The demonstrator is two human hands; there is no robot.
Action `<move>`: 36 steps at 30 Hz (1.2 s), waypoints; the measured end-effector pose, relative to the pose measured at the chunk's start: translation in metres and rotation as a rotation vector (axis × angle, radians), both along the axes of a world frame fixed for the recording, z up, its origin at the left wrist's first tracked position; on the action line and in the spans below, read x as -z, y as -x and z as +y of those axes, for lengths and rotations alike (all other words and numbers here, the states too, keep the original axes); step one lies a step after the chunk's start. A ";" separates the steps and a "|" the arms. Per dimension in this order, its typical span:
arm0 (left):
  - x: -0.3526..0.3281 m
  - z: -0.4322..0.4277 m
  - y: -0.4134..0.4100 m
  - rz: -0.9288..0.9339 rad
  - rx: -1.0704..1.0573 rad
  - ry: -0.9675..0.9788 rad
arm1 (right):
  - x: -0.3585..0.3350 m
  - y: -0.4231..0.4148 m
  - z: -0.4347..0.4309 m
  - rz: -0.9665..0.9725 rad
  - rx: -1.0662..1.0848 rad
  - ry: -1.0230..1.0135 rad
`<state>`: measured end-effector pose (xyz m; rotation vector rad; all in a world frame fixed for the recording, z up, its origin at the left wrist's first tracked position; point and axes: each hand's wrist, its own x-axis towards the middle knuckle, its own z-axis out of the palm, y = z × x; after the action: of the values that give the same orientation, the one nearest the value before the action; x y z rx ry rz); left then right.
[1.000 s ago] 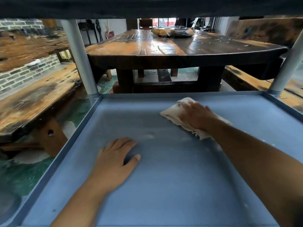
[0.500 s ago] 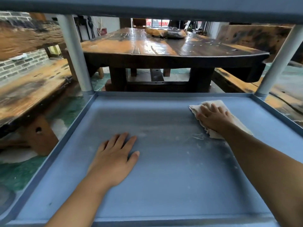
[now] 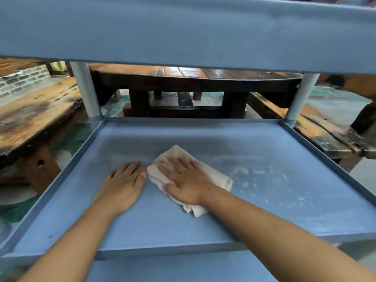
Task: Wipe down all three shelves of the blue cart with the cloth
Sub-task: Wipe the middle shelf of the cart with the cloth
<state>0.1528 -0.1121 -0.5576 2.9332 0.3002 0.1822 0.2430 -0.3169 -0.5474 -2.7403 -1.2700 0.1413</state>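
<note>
Cloth on the middle shelf

A crumpled cream cloth is lying flat near the centre of the blue cart's middle shelf, whose dull surface is showing pale speckled streaks just right of the cloth

No text, label, brand, number or sign can be read anywhere, though the blurred far background may hide some.

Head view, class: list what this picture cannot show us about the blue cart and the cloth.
- Top shelf: head view shows only its front edge; its surface is hidden.
- Bottom shelf: cut off by the lower edge and the arms.
- Cloth: middle covered by the right hand.
- Middle shelf under the left hand: hidden.
</note>
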 end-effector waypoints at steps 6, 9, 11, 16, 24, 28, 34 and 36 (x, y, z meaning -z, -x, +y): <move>-0.003 0.000 0.002 0.009 0.008 0.029 | -0.005 0.057 -0.043 0.049 -0.188 0.025; -0.001 0.000 0.004 0.018 0.001 -0.017 | -0.008 0.060 -0.047 0.083 -0.202 0.038; -0.007 -0.002 -0.002 0.079 -0.044 -0.017 | -0.009 0.061 -0.046 0.087 -0.198 0.036; -0.031 -0.051 -0.030 -0.222 -0.268 0.474 | -0.008 0.059 -0.044 0.078 -0.196 0.003; -0.018 -0.057 -0.015 -0.499 -0.234 0.861 | -0.002 0.044 -0.046 0.032 -0.196 -0.027; -0.011 -0.061 -0.017 -0.424 -0.102 0.586 | 0.001 0.028 -0.052 0.011 -0.206 -0.049; -0.010 -0.063 -0.015 -0.287 -0.040 0.406 | 0.000 -0.023 -0.072 -0.017 -0.093 -0.038; -0.008 -0.065 -0.017 -0.188 0.045 0.289 | -0.003 -0.049 -0.088 -0.037 0.000 -0.013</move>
<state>0.1697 -0.1768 -0.5500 2.6117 0.2123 0.3729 0.2924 -0.4051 -0.5447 -2.7447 -1.2757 0.0820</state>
